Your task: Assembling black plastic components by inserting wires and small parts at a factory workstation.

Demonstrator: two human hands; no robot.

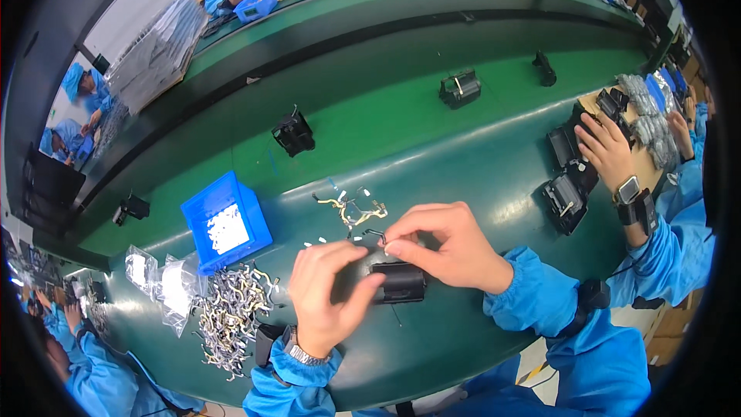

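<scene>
A black plastic housing (404, 284) lies on the green table in front of me, partly behind my hands. Above its upper edge, my right hand (448, 245) pinches a short dark cable (375, 233) between thumb and fingertips. My left hand (328, 292) is at the housing's left side, fingers curved and thumb held apart, with nothing visible in its grasp. Just beyond my hands lies a small group of yellow, white and dark wire harnesses (351, 207), and a few small white connectors sit near my left fingertips.
To the left are a blue bin (259, 222) of white parts, clear plastic bags (176, 287) and a large cable pile (230, 313). Black housings (294, 133) stand on the green belt. At right, a co-worker's hand (606, 150) touches more black housings (567, 197). Another person works across the belt.
</scene>
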